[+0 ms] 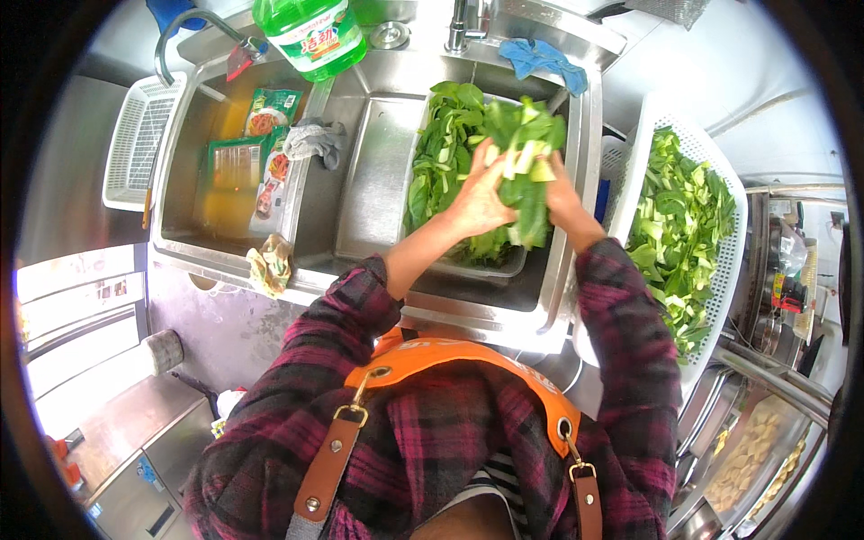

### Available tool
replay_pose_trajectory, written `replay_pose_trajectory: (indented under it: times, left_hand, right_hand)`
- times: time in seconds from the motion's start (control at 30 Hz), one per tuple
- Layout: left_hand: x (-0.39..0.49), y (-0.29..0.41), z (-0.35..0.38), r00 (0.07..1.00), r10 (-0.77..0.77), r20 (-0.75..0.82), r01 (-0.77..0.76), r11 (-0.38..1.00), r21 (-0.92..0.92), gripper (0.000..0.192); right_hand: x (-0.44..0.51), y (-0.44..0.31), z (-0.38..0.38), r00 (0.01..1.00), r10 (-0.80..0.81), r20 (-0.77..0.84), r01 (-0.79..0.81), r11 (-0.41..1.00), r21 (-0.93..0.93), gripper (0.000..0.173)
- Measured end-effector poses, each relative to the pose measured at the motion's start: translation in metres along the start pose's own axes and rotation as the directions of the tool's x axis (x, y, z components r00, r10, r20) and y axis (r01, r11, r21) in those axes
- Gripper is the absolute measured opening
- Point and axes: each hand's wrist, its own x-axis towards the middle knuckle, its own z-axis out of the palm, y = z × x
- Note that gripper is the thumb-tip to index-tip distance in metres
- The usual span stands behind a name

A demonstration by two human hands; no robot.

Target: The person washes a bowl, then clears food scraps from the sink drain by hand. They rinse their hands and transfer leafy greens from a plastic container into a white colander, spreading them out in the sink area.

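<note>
My left hand (482, 199) and my right hand (563, 196) hold a bunch of cut leafy greens (526, 145) between them, above the right basin of a stainless steel sink. The bunch is slightly blurred. Beneath it, a clear plastic tub (503, 270) in the basin holds more leafy greens (439, 158). Right of the sink stands a white perforated basket (732, 209) heaped with cut greens (675, 223). My right fingers are partly hidden behind the bunch.
The left basin (185, 196) holds green food packets (266, 111) in liquid. Grey (316, 140) and yellowish (271, 264) cloths lie on the sink's edges. A green detergent jug (314, 40), a faucet (459, 30) and a blue cloth (543, 61) are at the back. A white basket (135, 142) stands left.
</note>
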Motion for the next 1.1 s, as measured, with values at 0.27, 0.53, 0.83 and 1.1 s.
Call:
replay_pose_trajectory:
  times: [0.27,0.53,0.83,1.1]
  left_hand:
    - [-0.059,-0.094,-0.036,0.931,-0.364,0.011,0.229,0.609,0.759,0.079]
    - [-0.053,-0.129,-0.035,0.635,-0.772,0.029,0.128,0.142,0.982,0.062]
    - [0.006,-0.045,-0.054,0.477,-0.833,0.28,-0.254,0.174,0.951,0.059]
    - [0.008,-0.011,-0.041,0.773,-0.533,0.344,-0.202,0.307,0.93,0.029]
  right_hand:
    - [0.023,0.081,0.049,0.998,0.065,-0.006,-0.029,0.362,-0.932,0.054]
    - [-0.007,0.091,0.067,0.988,0.13,0.087,0.065,0.164,-0.984,0.043]
    - [-0.041,-0.013,0.036,0.915,-0.356,0.191,0.27,0.186,-0.945,0.007]
    - [-0.068,-0.08,0.015,0.91,-0.414,0.015,0.348,0.742,-0.573,0.031]
